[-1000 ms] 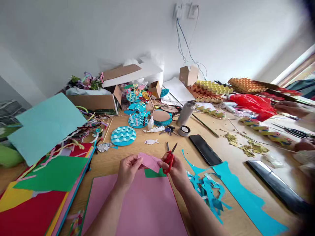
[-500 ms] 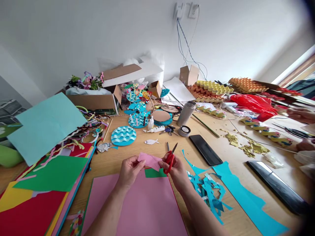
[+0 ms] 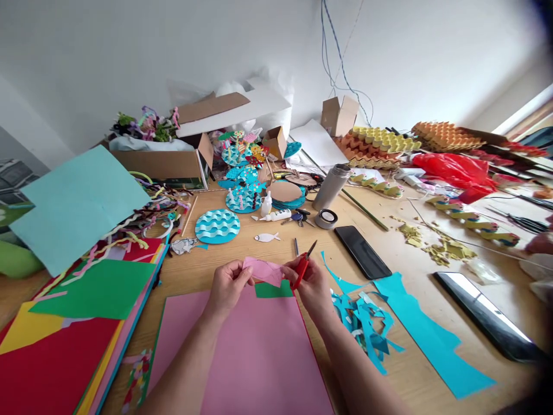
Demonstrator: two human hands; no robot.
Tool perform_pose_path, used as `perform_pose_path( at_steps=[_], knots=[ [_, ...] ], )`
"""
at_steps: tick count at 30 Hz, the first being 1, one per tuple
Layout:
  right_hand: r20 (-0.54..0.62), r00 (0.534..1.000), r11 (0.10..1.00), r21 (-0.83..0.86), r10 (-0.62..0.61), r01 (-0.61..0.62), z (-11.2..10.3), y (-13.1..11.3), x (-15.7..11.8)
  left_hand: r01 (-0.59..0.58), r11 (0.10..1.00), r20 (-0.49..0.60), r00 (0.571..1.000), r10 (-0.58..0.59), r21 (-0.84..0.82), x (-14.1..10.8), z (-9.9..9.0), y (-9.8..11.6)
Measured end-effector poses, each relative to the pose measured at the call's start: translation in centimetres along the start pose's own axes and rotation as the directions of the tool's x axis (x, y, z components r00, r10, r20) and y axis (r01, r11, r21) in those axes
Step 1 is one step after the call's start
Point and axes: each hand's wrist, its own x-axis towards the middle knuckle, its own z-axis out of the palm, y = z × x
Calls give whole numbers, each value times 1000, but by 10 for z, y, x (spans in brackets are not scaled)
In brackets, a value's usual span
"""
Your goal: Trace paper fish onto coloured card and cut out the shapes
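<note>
Fingers (image 3: 245,278) on pink paper (image 3: 264,270), red scissors (image 3: 301,271)

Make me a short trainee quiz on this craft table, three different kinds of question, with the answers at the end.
1. Which hand holds the red-handled scissors?
2. True or false: the pale fish cutout lies on the wooden table.
3. What color is the paper piece held in the left hand? A) green B) pink C) yellow

Key: 1. The right hand. 2. True. 3. B.
</note>
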Motion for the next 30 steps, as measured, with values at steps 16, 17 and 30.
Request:
perform_pose_path(
  at_steps=[16, 17, 30],
  knots=[
    [-364, 904, 974, -111, -226, 199, -14, -14, 0, 180, 981, -44, 983, -177, 74, 5, 1, -13],
    [-356, 907, 973, -121, -226, 195, -14, -14, -1, 169, 981, -46, 985, -166, 95, 5, 1, -14],
    [-186, 957, 945, -282, -224, 166, -16, -4, 0, 47, 975, -165, 986, -11, 217, 4, -2, -13]
  ],
)
